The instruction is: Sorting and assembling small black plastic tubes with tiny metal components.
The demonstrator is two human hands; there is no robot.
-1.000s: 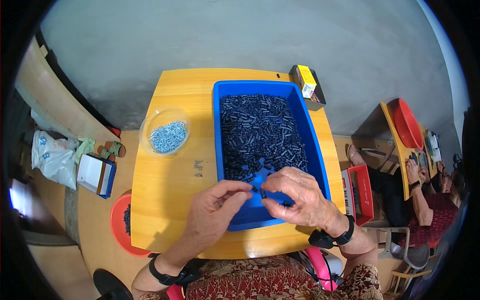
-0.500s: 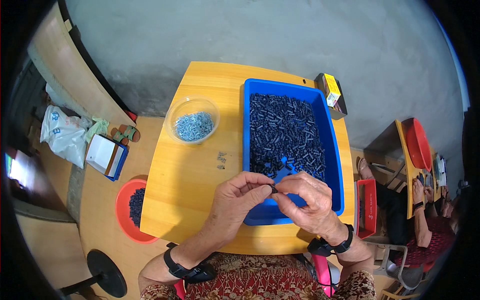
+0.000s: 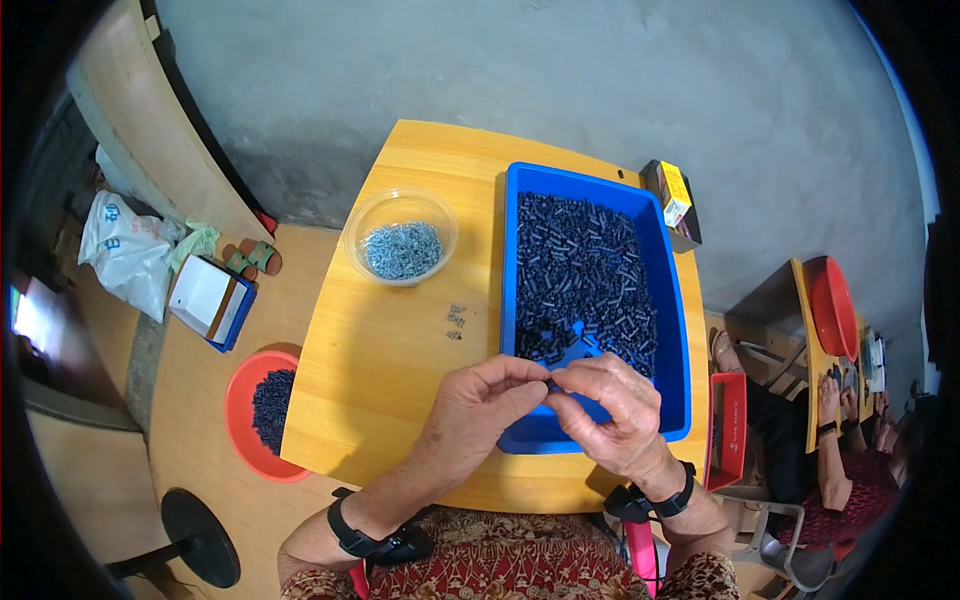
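My left hand [image 3: 478,405] pinches a small black tubular piece [image 3: 551,384] between thumb and fingertips, above the near end of a blue tray [image 3: 683,340]. From the other side, the thumb and forefinger of my right hand [image 3: 615,412] close on the same spot; fingers mostly cover the piece. Many loose black tubular pieces [image 3: 575,270] fill the tray, with blue bottom showing near my fingertips. To the left stands a clear round tub [image 3: 352,245] of small silvery metal parts [image 3: 403,248]. A few such parts [image 3: 456,318] lie on the tabletop between tub and tray.
The yellow wooden table [image 3: 350,390] has a dark box [image 3: 684,232] with a yellow carton [image 3: 673,190] at its right edge. On the floor, a red basin [image 3: 240,430] holds more black pieces. A co-worker [image 3: 850,470] sits at another table on the right, near a red bin [image 3: 732,430].
My hands stay together at the tray's near end, and the black piece shows less between my fingers. The whole view has shifted slightly.
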